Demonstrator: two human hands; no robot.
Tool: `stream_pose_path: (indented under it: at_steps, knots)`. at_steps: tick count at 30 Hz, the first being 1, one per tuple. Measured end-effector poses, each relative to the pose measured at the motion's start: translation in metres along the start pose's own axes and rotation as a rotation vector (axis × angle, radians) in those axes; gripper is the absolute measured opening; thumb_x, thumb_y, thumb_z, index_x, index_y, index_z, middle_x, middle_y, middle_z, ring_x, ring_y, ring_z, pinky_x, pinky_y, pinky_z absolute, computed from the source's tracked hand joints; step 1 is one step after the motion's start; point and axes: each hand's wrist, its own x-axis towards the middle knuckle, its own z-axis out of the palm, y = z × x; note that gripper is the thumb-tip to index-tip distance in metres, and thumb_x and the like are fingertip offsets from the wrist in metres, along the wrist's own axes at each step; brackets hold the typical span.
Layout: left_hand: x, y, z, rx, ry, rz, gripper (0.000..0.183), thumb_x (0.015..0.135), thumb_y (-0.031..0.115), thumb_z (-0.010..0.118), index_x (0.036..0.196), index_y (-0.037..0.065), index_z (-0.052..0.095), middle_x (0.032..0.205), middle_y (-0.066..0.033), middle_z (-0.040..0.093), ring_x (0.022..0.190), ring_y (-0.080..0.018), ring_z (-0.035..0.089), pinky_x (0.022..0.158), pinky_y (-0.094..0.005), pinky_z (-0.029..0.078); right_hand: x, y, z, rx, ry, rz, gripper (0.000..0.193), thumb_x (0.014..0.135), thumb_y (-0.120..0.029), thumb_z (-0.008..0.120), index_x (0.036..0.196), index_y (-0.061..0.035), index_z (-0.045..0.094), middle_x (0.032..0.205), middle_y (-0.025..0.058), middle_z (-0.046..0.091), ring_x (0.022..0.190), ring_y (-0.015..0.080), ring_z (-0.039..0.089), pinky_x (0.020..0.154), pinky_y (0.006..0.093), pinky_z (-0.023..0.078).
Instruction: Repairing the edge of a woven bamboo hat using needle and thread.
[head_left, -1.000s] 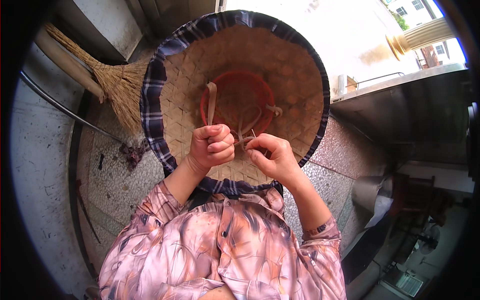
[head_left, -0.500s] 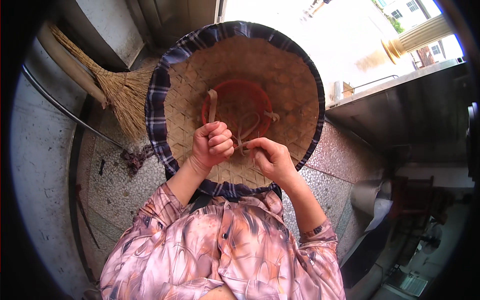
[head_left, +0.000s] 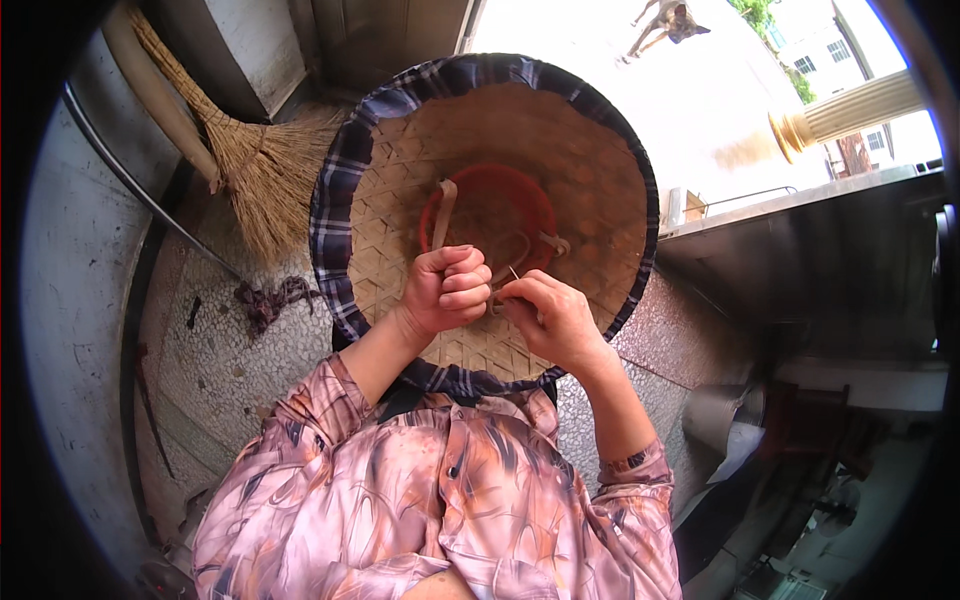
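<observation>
A wide woven bamboo hat (head_left: 590,130) lies upturned over my lap, its rim bound in dark plaid cloth (head_left: 343,235). Inside the crown sits a red ring (head_left: 547,205) with pale cloth straps tied to it. My left hand (head_left: 448,290) is closed in a fist on the pale strap (head_left: 444,215) that rises from the ring's left side. Beside it, my right hand (head_left: 550,318) pinches a thin, needle-like sliver (head_left: 514,271) between thumb and forefinger. The strap's looped end lies by these fingertips, partly hidden by them.
A straw broom (head_left: 262,165) leans at the left, near a curved metal tube (head_left: 130,180). Dark tangled cloth (head_left: 265,303) lies on the speckled floor. A dark metal panel (head_left: 800,240) stands at right. Outside the bright doorway is a dog (head_left: 670,22).
My right hand's pinch has shifted slightly, with the needle-like sliver showing more plainly. The left fist keeps its grip. The view has shifted a little, and the dog shows more fully.
</observation>
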Motion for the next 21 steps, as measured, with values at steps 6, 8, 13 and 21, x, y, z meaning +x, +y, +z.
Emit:
stream_pose_path:
  at_steps: [6,8,13,21]
  knots:
    - [-0.016,0.005,0.002,-0.04,0.003,0.009,0.037,0.101,0.025,0.039,0.066,0.013,0.041,0.058,0.0038,0.041,0.045,-0.0096,0.042,0.044,-0.0263,0.034,0.01,-0.022,0.009,-0.065,-0.06,0.048,0.008,0.08,-0.007,0.067,0.088,-0.0068,0.064,0.081,0.0103,0.062,0.072,0.031,0.063,0.063,0.0381,0.051]
    - [-0.021,0.006,0.0,-0.029,-0.002,-0.017,0.037,0.1,0.026,0.041,0.065,0.013,0.041,0.058,0.0042,0.04,0.046,-0.0094,0.043,0.045,-0.0264,0.034,0.012,-0.02,0.015,-0.09,-0.05,0.008,0.008,0.079,-0.007,0.067,0.087,-0.0068,0.064,0.08,0.0101,0.062,0.07,0.0307,0.063,0.062,0.0378,0.051]
    - [-0.029,0.01,-0.001,0.0,0.0,-0.006,0.037,0.1,0.026,0.041,0.065,0.013,0.042,0.059,0.0033,0.041,0.046,-0.0095,0.042,0.046,-0.0264,0.034,0.015,-0.029,0.015,-0.106,-0.061,0.002,0.009,0.078,-0.004,0.066,0.087,-0.0058,0.063,0.081,0.0113,0.062,0.072,0.0315,0.063,0.063,0.0374,0.05]
    - [-0.036,0.015,-0.006,0.016,0.011,-0.015,0.037,0.099,0.026,0.041,0.065,0.012,0.042,0.06,0.0025,0.043,0.046,-0.0098,0.041,0.046,-0.0264,0.033,0.015,-0.02,0.017,-0.01,-0.108,0.034,0.013,0.082,-0.001,0.062,0.095,-0.001,0.064,0.082,0.0091,0.062,0.069,0.0173,0.06,0.062,0.0284,0.047]
